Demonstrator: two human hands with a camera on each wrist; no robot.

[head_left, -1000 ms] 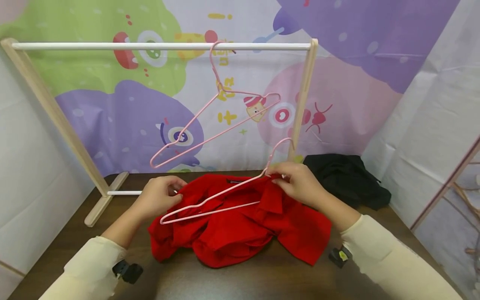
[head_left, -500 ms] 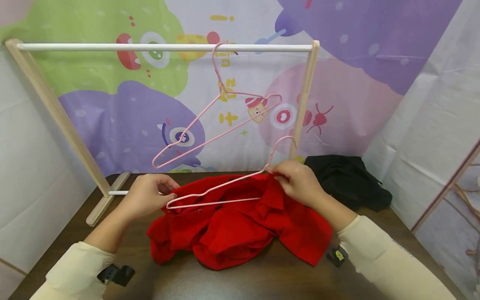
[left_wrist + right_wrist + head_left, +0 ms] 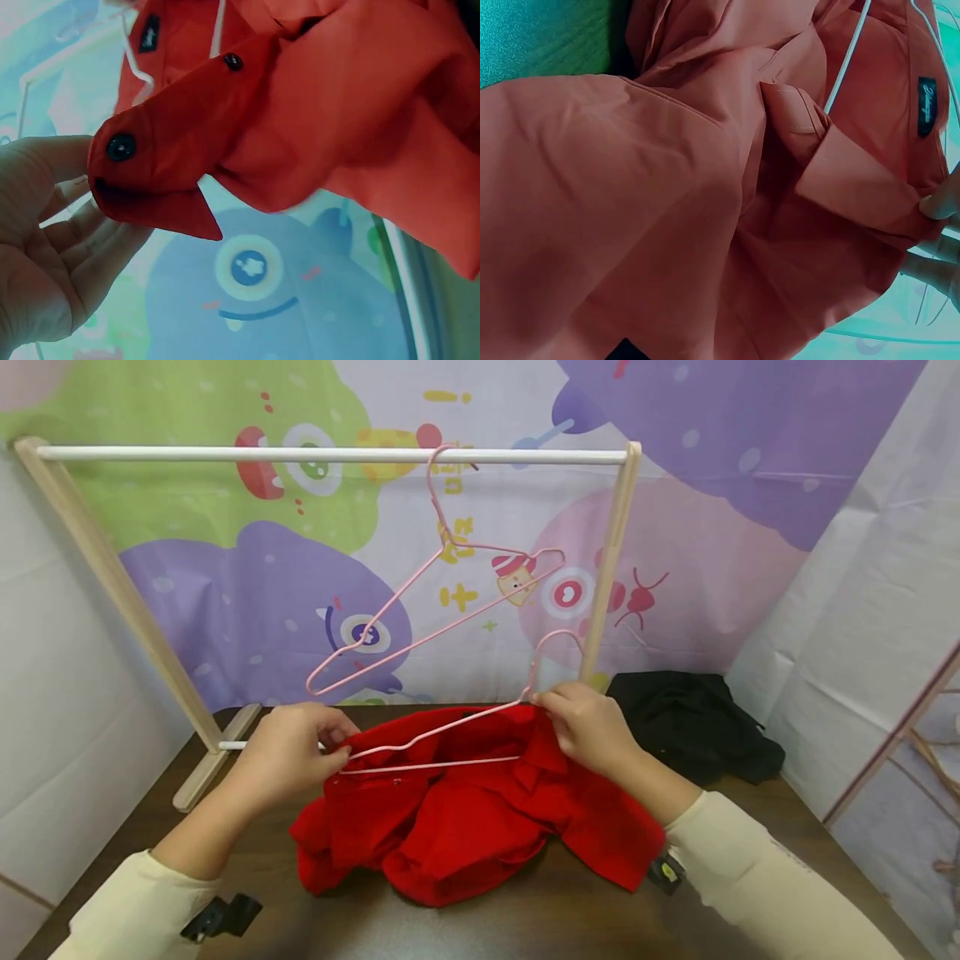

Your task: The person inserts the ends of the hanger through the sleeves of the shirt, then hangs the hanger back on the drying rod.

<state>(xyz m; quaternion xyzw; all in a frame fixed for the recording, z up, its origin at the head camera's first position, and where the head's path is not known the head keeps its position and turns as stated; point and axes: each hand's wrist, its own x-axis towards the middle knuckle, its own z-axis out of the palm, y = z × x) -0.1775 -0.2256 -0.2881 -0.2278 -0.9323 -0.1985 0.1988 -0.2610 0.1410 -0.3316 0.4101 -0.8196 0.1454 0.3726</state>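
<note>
A red shirt (image 3: 465, 852) with dark buttons lies bunched on the table, its neck opening raised between both hands. The left hand (image 3: 296, 745) pinches the buttoned edge at the collar, seen close in the left wrist view beside a black button (image 3: 121, 147). At the other side of the neck, the right hand (image 3: 588, 720) pinches the collar (image 3: 862, 187) together with the pink hanger (image 3: 450, 724), near the base of its hook. The hanger slants across the neck opening. Its left end reaches the left fingers, and in the left wrist view its wires pass behind the buttoned band.
A rack with a white rail (image 3: 225, 454) and wooden posts (image 3: 123, 597) stands behind the shirt. Another pink hanger (image 3: 405, 587) hangs from the rail. Black cloth (image 3: 697, 722) lies crumpled at the back right. A patterned curtain (image 3: 480, 652) closes the rear.
The left hand has moved left and lifted the shirt's edge around the hanger's left end, which previously lay in front of the cloth. The hanger has risen slightly at that end.
</note>
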